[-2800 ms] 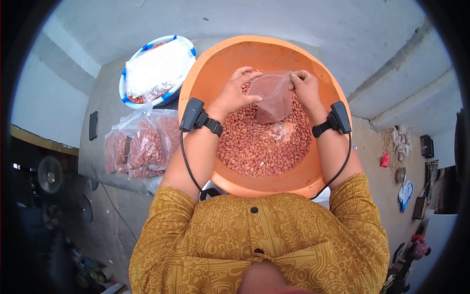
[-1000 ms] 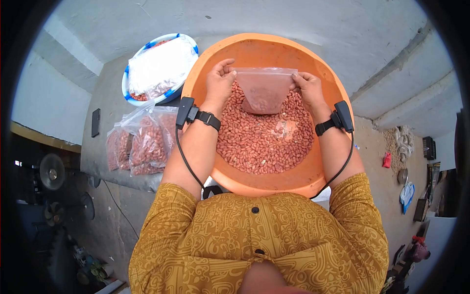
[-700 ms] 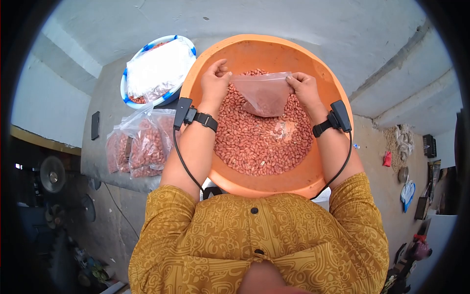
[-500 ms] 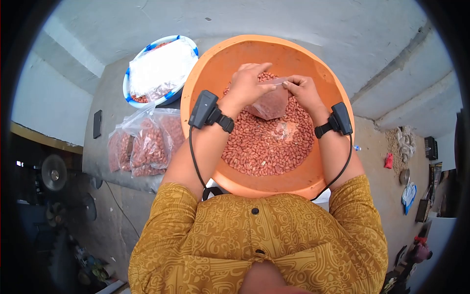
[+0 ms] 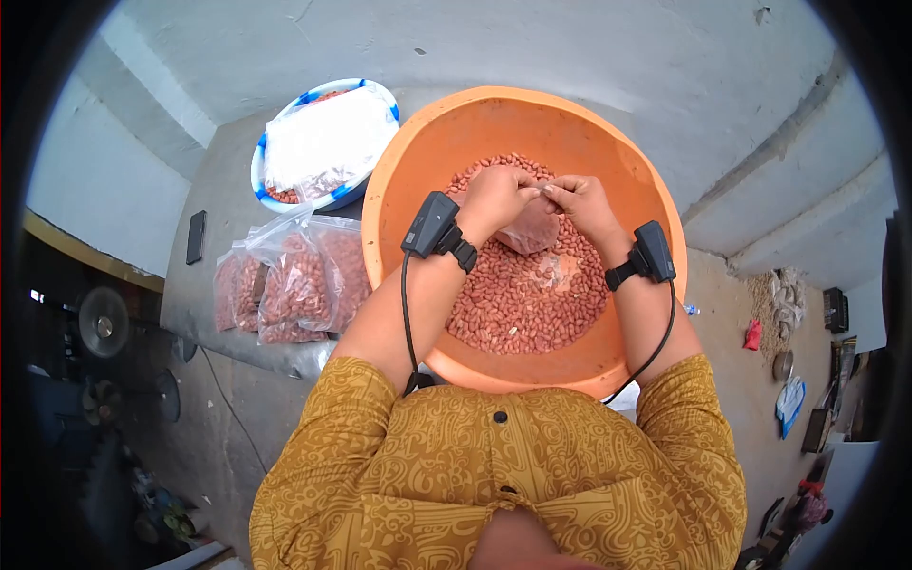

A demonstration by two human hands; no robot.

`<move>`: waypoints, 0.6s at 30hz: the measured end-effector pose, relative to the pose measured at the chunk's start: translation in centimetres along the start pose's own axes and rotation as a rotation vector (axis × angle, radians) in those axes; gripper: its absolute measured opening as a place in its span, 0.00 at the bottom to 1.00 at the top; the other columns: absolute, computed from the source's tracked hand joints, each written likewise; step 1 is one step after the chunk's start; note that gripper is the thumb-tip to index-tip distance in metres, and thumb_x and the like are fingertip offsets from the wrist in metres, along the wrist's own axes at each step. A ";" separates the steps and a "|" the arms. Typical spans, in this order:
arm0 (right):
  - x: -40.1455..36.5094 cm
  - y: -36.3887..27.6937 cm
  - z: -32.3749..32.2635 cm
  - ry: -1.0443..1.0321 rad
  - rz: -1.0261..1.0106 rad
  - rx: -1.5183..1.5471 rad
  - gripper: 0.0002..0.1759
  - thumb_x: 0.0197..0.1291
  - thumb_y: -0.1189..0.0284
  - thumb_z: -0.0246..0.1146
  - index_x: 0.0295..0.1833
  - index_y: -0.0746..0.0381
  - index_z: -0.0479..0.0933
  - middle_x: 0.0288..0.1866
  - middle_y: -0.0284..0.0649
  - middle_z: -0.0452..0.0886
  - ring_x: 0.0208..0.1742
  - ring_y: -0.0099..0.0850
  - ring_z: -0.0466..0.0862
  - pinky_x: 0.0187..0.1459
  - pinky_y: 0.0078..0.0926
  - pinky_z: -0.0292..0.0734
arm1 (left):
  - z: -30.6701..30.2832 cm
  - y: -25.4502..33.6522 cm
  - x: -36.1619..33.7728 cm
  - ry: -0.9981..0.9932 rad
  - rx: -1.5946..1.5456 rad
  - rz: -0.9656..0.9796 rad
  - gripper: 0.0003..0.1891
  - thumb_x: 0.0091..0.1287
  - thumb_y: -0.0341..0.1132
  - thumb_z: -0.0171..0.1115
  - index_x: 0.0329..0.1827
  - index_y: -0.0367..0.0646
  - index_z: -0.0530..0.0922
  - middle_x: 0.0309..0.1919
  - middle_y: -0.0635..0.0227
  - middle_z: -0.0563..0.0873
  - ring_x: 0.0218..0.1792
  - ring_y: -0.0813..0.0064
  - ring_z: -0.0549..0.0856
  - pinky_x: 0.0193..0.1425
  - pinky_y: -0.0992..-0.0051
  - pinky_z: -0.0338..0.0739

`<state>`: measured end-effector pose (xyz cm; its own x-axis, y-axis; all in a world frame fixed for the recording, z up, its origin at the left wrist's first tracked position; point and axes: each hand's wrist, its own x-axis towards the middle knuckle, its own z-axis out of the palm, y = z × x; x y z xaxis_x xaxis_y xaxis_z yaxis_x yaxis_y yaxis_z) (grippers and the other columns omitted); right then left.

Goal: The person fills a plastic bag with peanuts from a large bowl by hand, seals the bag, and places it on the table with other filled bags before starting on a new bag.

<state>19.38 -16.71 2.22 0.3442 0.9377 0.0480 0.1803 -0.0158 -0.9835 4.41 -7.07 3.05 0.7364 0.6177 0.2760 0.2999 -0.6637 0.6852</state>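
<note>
A large orange basin (image 5: pixel 632 171) holds a bed of red-skinned peanuts (image 5: pixel 513 318). Over them, a clear plastic bag (image 5: pixel 532 233) with peanuts inside hangs tilted between my hands. My left hand (image 5: pixel 498 198) is closed, pinching the bag's top edge between thumb and fingers. Right beside it, my right hand (image 5: pixel 583 201) pinches the same edge with thumb and forefinger, the two hands' fingertips almost touching. Part of the bag is hidden behind my left hand.
Several filled zip bags of peanuts (image 5: pixel 296 280) lie left of the basin on a grey table. Behind them stands a blue-and-white basin (image 5: pixel 258 171) with white plastic packaging (image 5: pixel 328 138) on top. A phone (image 5: pixel 196 237) rests near the table's left edge.
My left hand was spread, with only its thumb side at the bag; its fingers have now closed on the bag's edge, nearer my right hand. The view has shifted slightly.
</note>
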 end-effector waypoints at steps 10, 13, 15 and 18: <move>-0.2 0.3 1.5 0.206 -0.129 -0.238 0.07 0.57 0.74 0.61 0.34 0.68 0.79 0.24 0.38 0.80 0.23 0.21 0.76 0.27 0.21 0.72 | 1.1 -0.9 -0.1 0.132 0.090 0.113 0.09 0.57 0.39 0.63 0.35 0.44 0.81 0.33 0.62 0.82 0.42 0.60 0.79 0.47 0.63 0.72; 0.5 1.4 1.1 0.247 -0.165 -0.232 0.07 0.57 0.74 0.60 0.33 0.69 0.78 0.24 0.37 0.79 0.24 0.21 0.75 0.28 0.21 0.71 | 0.8 -1.2 0.0 0.087 0.112 0.076 0.09 0.57 0.40 0.63 0.36 0.45 0.81 0.35 0.64 0.82 0.45 0.60 0.78 0.50 0.63 0.70; 0.6 1.3 0.7 0.252 -0.091 -0.175 0.07 0.58 0.74 0.60 0.34 0.68 0.78 0.24 0.35 0.78 0.24 0.20 0.74 0.28 0.20 0.70 | 0.3 -1.5 0.0 0.052 0.146 0.042 0.09 0.58 0.40 0.63 0.36 0.45 0.81 0.36 0.66 0.82 0.47 0.61 0.77 0.51 0.63 0.70; 0.6 0.9 0.4 0.260 -0.033 -0.111 0.07 0.58 0.74 0.60 0.34 0.68 0.78 0.23 0.33 0.76 0.24 0.20 0.72 0.27 0.20 0.69 | -0.5 -2.3 0.0 0.034 0.205 0.023 0.09 0.58 0.40 0.63 0.36 0.46 0.81 0.38 0.68 0.82 0.48 0.62 0.77 0.52 0.64 0.69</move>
<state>19.37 -16.00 1.26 0.5588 0.8179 0.1370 0.2902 -0.0380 -0.9562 3.42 -5.38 1.83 0.7249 0.6128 0.3146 0.4031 -0.7478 0.5275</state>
